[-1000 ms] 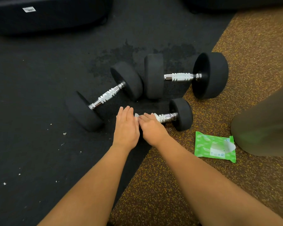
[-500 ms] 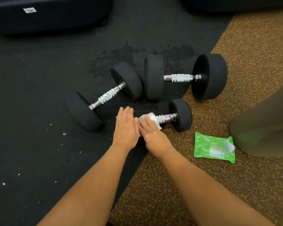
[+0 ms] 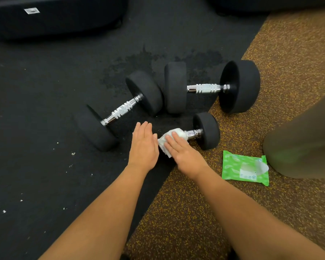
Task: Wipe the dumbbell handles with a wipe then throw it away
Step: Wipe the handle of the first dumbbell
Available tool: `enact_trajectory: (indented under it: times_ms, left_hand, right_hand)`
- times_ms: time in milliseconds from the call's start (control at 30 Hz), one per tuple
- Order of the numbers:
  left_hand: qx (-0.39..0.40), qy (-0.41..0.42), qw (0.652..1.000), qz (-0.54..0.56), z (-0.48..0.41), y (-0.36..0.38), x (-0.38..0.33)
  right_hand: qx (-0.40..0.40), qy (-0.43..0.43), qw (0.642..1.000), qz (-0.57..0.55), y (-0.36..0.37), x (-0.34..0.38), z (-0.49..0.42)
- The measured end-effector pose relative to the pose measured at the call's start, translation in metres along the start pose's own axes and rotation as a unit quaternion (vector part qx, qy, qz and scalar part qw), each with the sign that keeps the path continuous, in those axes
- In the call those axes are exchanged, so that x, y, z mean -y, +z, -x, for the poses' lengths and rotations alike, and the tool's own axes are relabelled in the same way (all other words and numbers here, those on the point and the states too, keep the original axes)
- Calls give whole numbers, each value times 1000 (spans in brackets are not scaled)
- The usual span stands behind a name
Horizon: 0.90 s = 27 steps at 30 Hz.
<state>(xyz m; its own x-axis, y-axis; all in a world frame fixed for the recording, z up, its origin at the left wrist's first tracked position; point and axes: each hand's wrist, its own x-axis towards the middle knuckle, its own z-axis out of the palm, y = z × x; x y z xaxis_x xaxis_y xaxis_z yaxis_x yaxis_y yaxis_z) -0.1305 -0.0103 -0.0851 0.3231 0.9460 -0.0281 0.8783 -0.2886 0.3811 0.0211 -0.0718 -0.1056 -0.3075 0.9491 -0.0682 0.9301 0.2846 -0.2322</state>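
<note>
Three black dumbbells with chrome handles lie on the floor. The small dumbbell [image 3: 206, 130] is nearest; a white wipe [image 3: 174, 136] is wrapped over its handle. My right hand [image 3: 184, 152] lies flat on the wipe, fingers straight, pressing it on the handle. My left hand [image 3: 144, 145] rests flat on the small dumbbell's left head, which it hides. A mid-size dumbbell [image 3: 120, 109] lies to the left and a large dumbbell [image 3: 204, 88] behind, both handles bare.
A green pack of wipes [image 3: 245, 167] lies on the speckled brown floor at the right, next to a blurred olive shape [image 3: 304, 145]. Black rubber matting [image 3: 36, 109] covers the left. Dark equipment bases [image 3: 54, 17] stand along the far edge.
My right hand has slid back toward me along the small dumbbell's handle, and more of the white wipe now shows past its fingertips. My left hand has stayed in place.
</note>
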Motion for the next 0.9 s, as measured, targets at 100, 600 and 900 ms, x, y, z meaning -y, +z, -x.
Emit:
enact_trajectory:
  times_ms: [100, 600, 900]
  left_hand:
    - [-3, 1, 1000, -3, 0, -1, -1]
    - [10, -7, 1000, -8, -6, -7, -4]
    - [26, -12, 1000, 5, -7, -5, -2]
  right_hand:
    - [6, 19, 1000, -19, -5, -8, 1]
    - [18, 53, 998, -29, -16, -3, -10]
    - [21, -26, 997, -63, -18, 0, -24]
